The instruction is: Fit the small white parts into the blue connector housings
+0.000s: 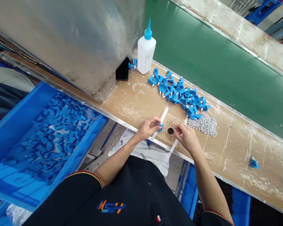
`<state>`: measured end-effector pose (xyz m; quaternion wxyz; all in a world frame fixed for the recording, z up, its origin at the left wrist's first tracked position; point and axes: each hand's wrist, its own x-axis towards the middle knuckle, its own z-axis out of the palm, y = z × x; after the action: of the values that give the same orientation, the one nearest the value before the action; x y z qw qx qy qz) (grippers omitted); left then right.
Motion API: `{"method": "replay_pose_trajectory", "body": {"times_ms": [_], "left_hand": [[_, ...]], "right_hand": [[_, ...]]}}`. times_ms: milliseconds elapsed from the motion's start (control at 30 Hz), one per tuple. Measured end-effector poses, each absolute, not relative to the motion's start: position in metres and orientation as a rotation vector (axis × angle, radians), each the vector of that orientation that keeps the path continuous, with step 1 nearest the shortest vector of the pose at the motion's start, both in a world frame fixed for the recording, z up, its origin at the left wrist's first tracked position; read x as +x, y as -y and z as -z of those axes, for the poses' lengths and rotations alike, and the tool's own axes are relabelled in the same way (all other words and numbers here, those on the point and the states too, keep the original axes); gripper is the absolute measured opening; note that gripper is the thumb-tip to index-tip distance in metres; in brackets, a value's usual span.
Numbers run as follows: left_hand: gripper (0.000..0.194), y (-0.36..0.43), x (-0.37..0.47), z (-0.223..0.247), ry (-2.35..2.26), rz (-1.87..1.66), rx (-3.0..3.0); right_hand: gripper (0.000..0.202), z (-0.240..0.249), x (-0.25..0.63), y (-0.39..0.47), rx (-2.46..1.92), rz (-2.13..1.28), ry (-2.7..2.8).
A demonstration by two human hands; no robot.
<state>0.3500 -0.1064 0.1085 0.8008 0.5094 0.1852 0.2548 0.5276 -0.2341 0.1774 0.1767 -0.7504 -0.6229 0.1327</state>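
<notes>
My left hand is closed on a small blue plastic part, held above the front edge of the bench. My right hand is pinched at the right side of a small round black dish; whatever its fingertips hold is too small to make out. Under both hands lies a brown board dotted with tiny dark pieces, between two white strips. Behind the hands is a heap of blue parts with white tips, and beside it, to the right, a pile of small grey pieces.
A white bottle with a blue nozzle stands near a metal box and a black phone. Beyond the bench runs a green belt. A blue bin of blue parts is at the left. One loose blue part lies right.
</notes>
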Motion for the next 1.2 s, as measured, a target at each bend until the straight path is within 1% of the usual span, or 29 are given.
{"method": "replay_pose_trajectory", "body": {"times_ms": [133,233,533,867,1033,1200], "left_hand": [[0.048,0.105,0.349,-0.109,-0.363,-0.471,1.0],[0.052,0.105,0.349,-0.111,-0.382,-0.451,0.974],[0.049,0.105,0.351,-0.111,-0.409,-0.492,0.977],[0.047,0.105,0.35,-0.109,-0.406,-0.485,0.988],[0.047,0.105,0.35,-0.109,-0.392,-0.481,0.999],[0.043,0.103,0.349,-0.112,-0.374,-0.517,1.071]], "right_hand": [[0.015,-0.186,0.522,0.234,-2.098,-0.269,1.594],[0.015,-0.181,0.528,0.234,-2.146,-0.246,1.556],[0.014,-0.158,0.552,0.232,-2.244,-0.344,1.696],[0.014,-0.15,0.549,0.227,-2.281,-0.298,1.765],[0.015,-0.165,0.545,0.226,-2.184,-0.312,1.6],[0.015,-0.187,0.511,0.225,-1.985,-0.24,1.363]]}}
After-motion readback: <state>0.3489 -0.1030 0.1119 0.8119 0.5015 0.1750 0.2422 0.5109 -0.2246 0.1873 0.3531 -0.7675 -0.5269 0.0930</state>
